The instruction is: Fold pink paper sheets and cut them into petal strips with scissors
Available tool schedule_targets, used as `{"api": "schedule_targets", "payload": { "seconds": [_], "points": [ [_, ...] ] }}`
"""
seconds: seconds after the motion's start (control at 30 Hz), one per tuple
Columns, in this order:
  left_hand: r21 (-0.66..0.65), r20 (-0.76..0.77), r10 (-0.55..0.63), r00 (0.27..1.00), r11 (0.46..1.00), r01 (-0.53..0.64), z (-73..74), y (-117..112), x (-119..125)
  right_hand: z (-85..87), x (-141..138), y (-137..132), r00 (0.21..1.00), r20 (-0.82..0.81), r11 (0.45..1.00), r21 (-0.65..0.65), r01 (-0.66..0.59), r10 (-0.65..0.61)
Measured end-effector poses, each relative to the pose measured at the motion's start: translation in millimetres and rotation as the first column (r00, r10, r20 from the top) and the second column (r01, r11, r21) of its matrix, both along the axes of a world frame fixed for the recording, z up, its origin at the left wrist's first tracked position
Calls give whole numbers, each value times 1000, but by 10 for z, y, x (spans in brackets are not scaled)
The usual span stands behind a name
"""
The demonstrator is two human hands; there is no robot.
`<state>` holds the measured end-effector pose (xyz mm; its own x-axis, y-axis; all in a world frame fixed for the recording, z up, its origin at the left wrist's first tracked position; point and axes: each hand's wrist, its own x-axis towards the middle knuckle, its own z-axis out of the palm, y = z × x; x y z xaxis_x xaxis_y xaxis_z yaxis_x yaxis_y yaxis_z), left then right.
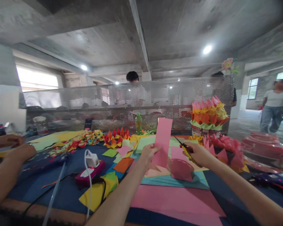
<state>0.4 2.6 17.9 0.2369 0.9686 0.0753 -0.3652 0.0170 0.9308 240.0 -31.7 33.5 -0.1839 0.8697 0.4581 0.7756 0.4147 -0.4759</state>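
My left hand point(149, 154) pinches a long strip of pink paper point(163, 135) by its left edge and holds it upright over the table. In my right hand point(196, 153) is a pair of scissors point(186, 150) with dark blades and yellow handles. The blades point up and left, apart from the strip's right edge. Below my hands lie a pink square of paper point(180, 166), blue paper sheets point(179, 181) and a large pink sheet point(174, 201). A shadow falls over the pink square.
A magenta power strip point(91, 174) with a white charger and cables lies left of my forearm. Folded paper flowers point(208, 116), a red-filled jar point(264, 150) and a green bottle point(138, 124) stand around. A co-worker's hands point(19, 150) are at far left. A perforated metal screen point(122, 97) stands behind.
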Motion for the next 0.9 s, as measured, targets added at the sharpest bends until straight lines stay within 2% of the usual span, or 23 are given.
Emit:
{"api": "schedule_targets", "payload": {
  "seconds": [0.07, 0.17, 0.3, 0.5, 0.57, 0.63, 0.7, 0.9],
  "points": [
    [-10, 3, -2, 1000, 1000, 2, 11, 4, -7, -53, 46, 40, 994, -63, 994, -56, -90, 87],
    [-14, 13, -16, 1000, 1000, 17, 34, -8, -15, -27, 133, 30, 982, -113, 970, -178, -167, 149],
    [-20, 21, -35, 999, 999, 36, 65, -38, -21, 121, 164, -96, 979, -151, 950, -262, -172, 136],
    [-9, 16, -54, 998, 999, 54, 90, -67, -29, 316, 41, -332, 979, -171, 920, -354, -168, 113],
    [-20, 19, -69, 997, 997, 70, 101, -78, -31, 326, 28, -366, 967, -182, 873, -424, -243, 181],
    [-40, 24, -78, 997, 996, 79, 116, -95, -32, 311, 32, -376, 936, -205, 801, -486, -350, 284],
    [-48, 20, -81, 996, 995, 82, 130, -119, -32, 285, 33, -379, 908, -224, 762, -493, -419, 354],
    [-49, -55, -180, 982, 983, 177, 151, -172, -21, 264, -64, -428, 927, -222, 799, -472, -373, 302]
  ]
}}
